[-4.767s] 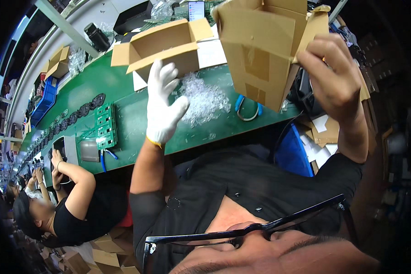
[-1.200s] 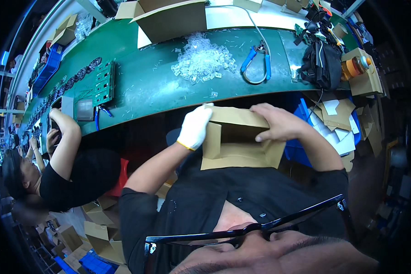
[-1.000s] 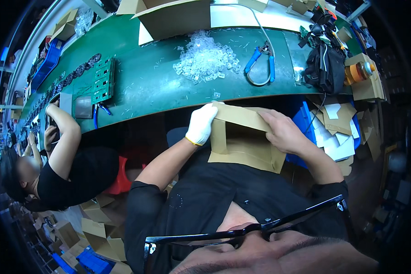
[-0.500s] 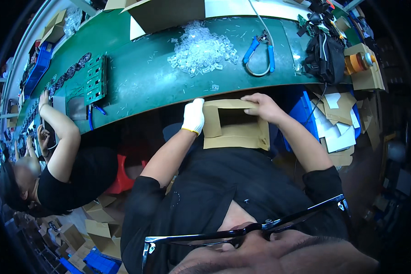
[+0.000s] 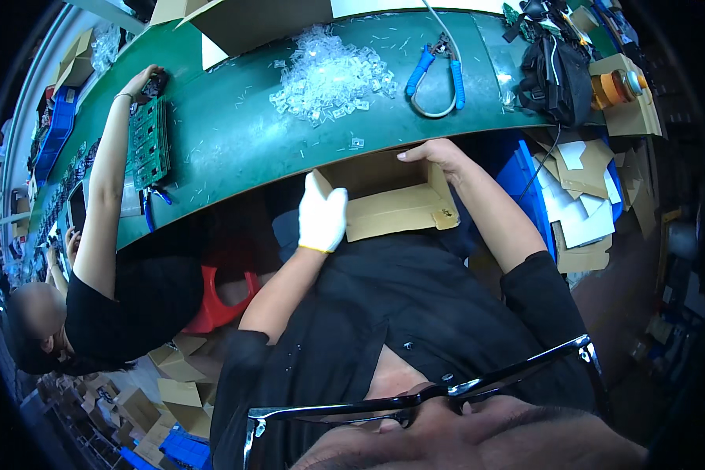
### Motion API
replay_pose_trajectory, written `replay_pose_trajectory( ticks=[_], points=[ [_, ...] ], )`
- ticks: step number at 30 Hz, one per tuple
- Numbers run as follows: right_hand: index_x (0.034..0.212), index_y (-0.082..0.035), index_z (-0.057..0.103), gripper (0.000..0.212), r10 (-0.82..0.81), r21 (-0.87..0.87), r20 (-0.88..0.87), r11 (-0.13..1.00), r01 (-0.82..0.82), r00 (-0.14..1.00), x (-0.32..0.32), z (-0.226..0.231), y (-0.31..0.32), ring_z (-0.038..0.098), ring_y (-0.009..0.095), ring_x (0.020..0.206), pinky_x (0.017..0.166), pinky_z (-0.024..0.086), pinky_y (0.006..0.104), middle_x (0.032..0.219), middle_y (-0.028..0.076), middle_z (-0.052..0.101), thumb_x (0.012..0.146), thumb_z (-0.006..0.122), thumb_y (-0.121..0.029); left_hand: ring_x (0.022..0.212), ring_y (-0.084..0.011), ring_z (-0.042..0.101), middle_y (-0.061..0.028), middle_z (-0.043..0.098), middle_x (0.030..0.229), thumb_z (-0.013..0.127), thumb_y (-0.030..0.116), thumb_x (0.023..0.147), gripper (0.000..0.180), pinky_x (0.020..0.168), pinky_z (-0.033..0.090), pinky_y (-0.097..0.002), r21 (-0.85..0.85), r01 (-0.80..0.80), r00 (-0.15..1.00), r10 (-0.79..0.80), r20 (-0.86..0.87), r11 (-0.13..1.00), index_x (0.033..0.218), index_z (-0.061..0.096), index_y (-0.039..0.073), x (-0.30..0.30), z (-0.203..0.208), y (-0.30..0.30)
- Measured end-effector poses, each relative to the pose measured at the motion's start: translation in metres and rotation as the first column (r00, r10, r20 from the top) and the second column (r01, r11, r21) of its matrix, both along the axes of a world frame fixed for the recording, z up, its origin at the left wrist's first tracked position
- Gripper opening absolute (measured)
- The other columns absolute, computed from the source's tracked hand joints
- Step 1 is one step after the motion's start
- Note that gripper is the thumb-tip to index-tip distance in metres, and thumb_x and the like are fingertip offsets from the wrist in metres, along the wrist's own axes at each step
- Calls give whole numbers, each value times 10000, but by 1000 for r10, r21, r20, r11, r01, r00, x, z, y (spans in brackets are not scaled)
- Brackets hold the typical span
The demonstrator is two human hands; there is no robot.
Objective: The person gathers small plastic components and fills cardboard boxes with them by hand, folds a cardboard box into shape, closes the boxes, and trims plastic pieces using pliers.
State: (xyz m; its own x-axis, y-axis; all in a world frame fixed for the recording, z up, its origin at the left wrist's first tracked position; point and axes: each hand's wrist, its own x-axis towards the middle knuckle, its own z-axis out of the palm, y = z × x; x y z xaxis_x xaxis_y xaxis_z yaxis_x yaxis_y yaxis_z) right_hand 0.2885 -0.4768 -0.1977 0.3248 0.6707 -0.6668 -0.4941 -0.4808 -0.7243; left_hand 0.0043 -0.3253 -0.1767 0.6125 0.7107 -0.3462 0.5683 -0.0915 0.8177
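A small brown cardboard box (image 5: pixel 392 218) is held tilted at the bench's front edge, just before my body. My left hand (image 5: pixel 323 218), in a white glove, grips its left wall with the thumb raised apart. Bare, my right hand (image 5: pixel 440 159) holds the far right corner, thumb over the rim and other fingers partly hidden behind the wall. The box opens toward me; its interior is shadowed. On the green bench (image 5: pixel 243 141) beyond lies a heap of clear plastic pieces (image 5: pixel 329 78). Blue-handled nippers (image 5: pixel 440 78) with a grey cable rest right of the heap.
At my left a co-worker's arm (image 5: pixel 111 168) reaches over green circuit boards (image 5: pixel 149 145). A red stool (image 5: pixel 223 301) stands between us. On the right are a black bag (image 5: pixel 558 86), an orange bottle (image 5: pixel 617 90) and a blue bin (image 5: pixel 525 192) with paper and cardboard scraps.
The box has tipped so its near wall shows more, and its top flaps no longer frame the opening. My left hand moved slightly left and nearer. The co-worker's arm reached farther across the bench.
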Motion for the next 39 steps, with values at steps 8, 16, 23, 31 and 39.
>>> replay_pose_trajectory(
  ticks=[8,16,23,31,39],
  points=[
    [1313,36,740,447,-36,59,-42,998,39,998,1,3,-4,724,274,1168,1085,530,412,1265,131,779,875,832,13,1117,-336,755,-135,757,1222,588,216,1094,277,908,624,-556,-846,-129,846,503,179,517,1254,692,16,-36,-94,25],
    [1192,27,779,429,-210,51,91,977,206,974,-8,5,-8,750,280,1067,1008,561,413,1192,133,795,774,878,34,993,-244,750,-108,759,1089,576,288,1120,303,861,614,-446,-427,-236,875,382,297,873,1215,706,31,-52,-48,26],
    [1176,45,757,398,-163,15,-145,986,167,976,12,6,-18,759,321,997,951,586,453,1111,175,783,782,814,30,800,-331,688,-105,706,904,882,161,825,396,762,568,-461,915,-29,933,-317,169,402,1172,725,52,-30,67,16],
    [1039,-9,757,293,-314,36,79,949,312,946,9,6,-33,698,246,831,779,554,395,940,84,717,763,850,-42,1055,-395,728,-176,752,1127,813,268,907,294,931,586,-489,726,521,719,-689,-90,449,1089,753,46,18,103,2],
    [1044,44,782,254,-548,150,-22,825,544,836,-11,-16,-23,763,292,918,855,605,422,1046,151,782,798,748,100,1518,-381,479,-205,538,1622,770,344,970,669,1268,382,-471,722,169,938,-335,92,671,1548,590,59,92,62,165]
  ],
)
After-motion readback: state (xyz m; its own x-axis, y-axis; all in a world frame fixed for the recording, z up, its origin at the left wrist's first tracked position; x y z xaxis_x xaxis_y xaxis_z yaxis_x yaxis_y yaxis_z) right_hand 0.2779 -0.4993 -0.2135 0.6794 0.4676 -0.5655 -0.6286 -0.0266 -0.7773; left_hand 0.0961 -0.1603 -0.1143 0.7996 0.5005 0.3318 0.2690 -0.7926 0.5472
